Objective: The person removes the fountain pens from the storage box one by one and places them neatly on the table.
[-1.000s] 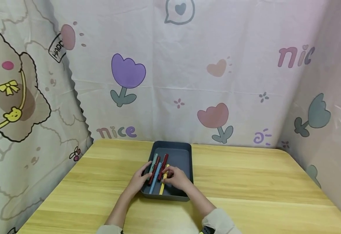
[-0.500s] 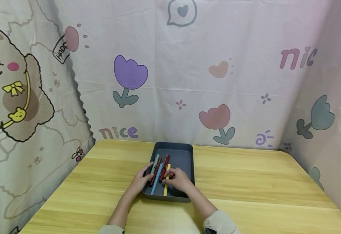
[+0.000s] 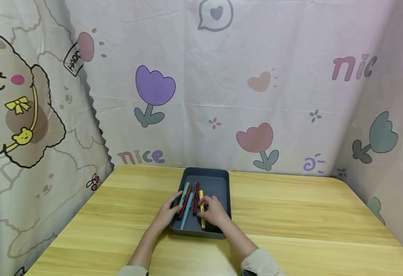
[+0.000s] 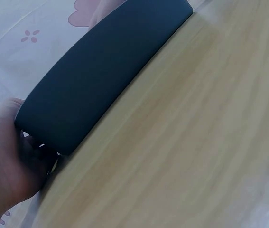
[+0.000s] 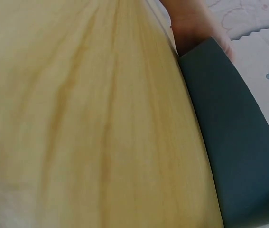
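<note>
A dark grey tray [image 3: 222,184] with several capped pens in it lies on the table. My left hand [image 3: 163,215] grips its left wall, thumb over the rim beside a teal pen [image 3: 186,188] and a dark red pen [image 3: 184,209]. Between thumb and fingers, my right hand [image 3: 216,214] pinches a yellow pen [image 3: 203,224] that stands nearly straight along the tray. Left of it are a light blue pen [image 3: 185,215] and another dark red pen [image 3: 196,189]. Both wrist views show the tray's outer wall, which hides the pens.
The wooden table [image 3: 291,214] extends around the tray on both sides and in front. A patterned cloth [image 3: 201,76] hangs behind the table and along its left and right sides.
The yellow pen has shifted right in my right hand and turned straighter. The dark red pen beside it has also straightened. My left hand has stayed at the tray's left side.
</note>
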The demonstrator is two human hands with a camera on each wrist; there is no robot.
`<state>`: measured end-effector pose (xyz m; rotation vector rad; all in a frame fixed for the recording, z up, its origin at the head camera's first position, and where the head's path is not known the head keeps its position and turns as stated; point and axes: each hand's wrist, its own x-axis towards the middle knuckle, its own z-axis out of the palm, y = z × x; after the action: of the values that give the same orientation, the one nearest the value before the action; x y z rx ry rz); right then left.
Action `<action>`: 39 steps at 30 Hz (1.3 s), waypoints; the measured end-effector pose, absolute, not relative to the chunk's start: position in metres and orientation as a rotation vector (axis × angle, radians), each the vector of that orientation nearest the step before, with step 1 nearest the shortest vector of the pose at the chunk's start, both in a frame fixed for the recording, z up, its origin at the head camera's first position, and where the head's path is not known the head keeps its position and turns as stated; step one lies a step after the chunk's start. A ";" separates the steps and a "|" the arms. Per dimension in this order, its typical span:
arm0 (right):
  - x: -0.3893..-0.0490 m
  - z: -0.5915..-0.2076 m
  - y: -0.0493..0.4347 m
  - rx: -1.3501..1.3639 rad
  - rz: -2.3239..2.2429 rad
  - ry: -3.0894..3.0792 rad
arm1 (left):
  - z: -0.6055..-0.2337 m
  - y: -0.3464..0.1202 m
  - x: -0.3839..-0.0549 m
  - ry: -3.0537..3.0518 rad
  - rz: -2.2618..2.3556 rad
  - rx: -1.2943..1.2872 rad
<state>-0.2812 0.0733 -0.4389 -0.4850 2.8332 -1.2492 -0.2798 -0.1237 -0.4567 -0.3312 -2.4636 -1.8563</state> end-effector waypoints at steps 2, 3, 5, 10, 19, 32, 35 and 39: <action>-0.281 -0.440 0.073 -0.468 -1.259 2.842 | -0.459 -0.125 -0.280 -2.467 -1.858 -0.329; -0.282 -0.441 0.073 -0.461 -1.265 2.847 | -0.459 -0.125 -0.280 -2.470 -1.861 -0.328; -0.283 -0.442 0.072 -0.453 -1.280 2.851 | -0.459 -0.126 -0.280 -2.473 -1.869 -0.328; -0.290 -0.439 0.070 -0.428 -1.363 2.818 | -0.455 -0.129 -0.284 -2.467 -1.879 -0.316; -0.295 -0.429 0.079 -0.330 -1.479 2.817 | -0.447 -0.121 -0.296 -2.491 -1.838 -0.371; -0.288 -0.432 0.077 -0.226 -1.649 2.605 | -0.449 -0.125 -0.289 -2.495 -1.846 -0.321; -0.287 -0.435 0.076 -0.223 -1.679 2.556 | -0.451 -0.127 -0.287 -2.498 -1.840 -0.314; -0.287 -0.438 0.076 -0.218 -1.726 2.486 | -0.453 -0.128 -0.285 -2.503 -1.852 -0.298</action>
<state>-0.2869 0.0758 -0.4379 -0.2177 2.4860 -1.7261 -0.2846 -0.1277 -0.4535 -0.2976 -2.5026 -1.8521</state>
